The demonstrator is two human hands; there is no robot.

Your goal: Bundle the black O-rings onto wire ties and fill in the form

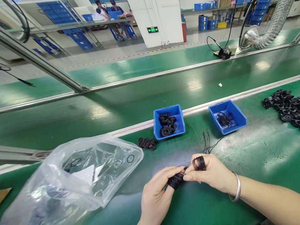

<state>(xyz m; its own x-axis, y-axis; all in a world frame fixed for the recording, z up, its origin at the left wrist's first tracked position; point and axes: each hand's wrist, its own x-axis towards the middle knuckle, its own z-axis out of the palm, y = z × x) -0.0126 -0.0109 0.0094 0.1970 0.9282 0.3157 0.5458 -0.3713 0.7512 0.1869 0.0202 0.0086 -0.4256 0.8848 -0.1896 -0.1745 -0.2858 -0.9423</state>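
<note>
Holding thin black O-rings (176, 180), bundled on left hand (154, 199) and right hand (210, 172)

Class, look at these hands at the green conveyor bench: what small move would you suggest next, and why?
Probably the right hand should place its looped black rubber rings into the blue plastic bin ahead: that bin already holds similar rings, and the left hand is busy gripping its own bundle.
</note>
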